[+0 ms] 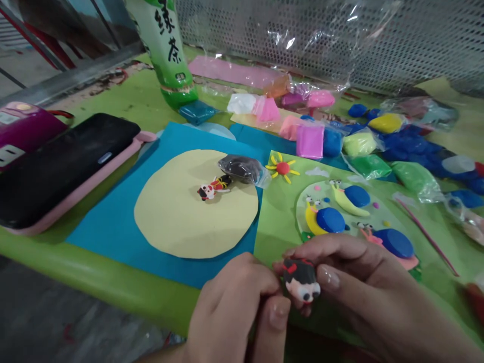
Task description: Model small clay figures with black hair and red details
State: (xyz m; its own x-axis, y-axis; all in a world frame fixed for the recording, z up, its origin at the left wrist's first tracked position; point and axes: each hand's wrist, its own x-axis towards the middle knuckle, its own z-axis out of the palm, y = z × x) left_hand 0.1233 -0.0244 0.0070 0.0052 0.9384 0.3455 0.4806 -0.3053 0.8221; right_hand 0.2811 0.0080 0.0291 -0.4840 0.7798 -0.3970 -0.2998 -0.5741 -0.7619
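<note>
My right hand grips a small clay doll head between thumb and fingers. The head has black hair with red bits, a pale face and bulging white eyes with dark pupils, turned toward me. Close against its left side is my left hand, fingers curled and thumb pressed to them; what they pinch, if anything, is hidden. Beyond the hands, a small clay figure in red and black lies on a cream paper circle over blue paper. A bag of black clay touches its feet.
Right of the circle, a green sheet bears clay snails and a sun. Several bagged clays lie behind. A green tea bottle stands at the back; a black-and-pink case sits left. A thin pink stick lies right.
</note>
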